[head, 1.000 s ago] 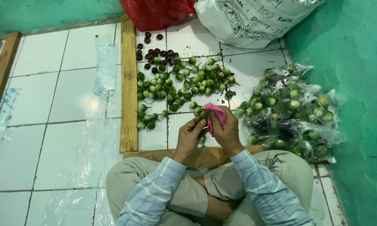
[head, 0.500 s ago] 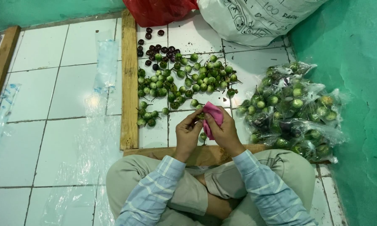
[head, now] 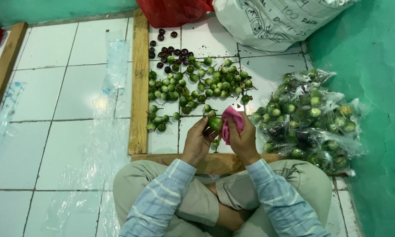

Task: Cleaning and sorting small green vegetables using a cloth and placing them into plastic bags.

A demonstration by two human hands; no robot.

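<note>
Fruit (head: 215, 122), small, round and green, pinched in left hand (head: 198, 139); right hand (head: 243, 139) closed on pink cloth (head: 231, 120), pressed to it. Beyond the fruit: loose green pile (head: 197, 81) on white floor tiles (head: 66, 96), dark fruits (head: 169, 52) further off. Right of it: filled plastic bags (head: 311, 118), against green wall (head: 373, 109). Left: wooden slat (head: 139, 83), bare tiles past it. Below, near knees: second slat (head: 215, 161).
</note>
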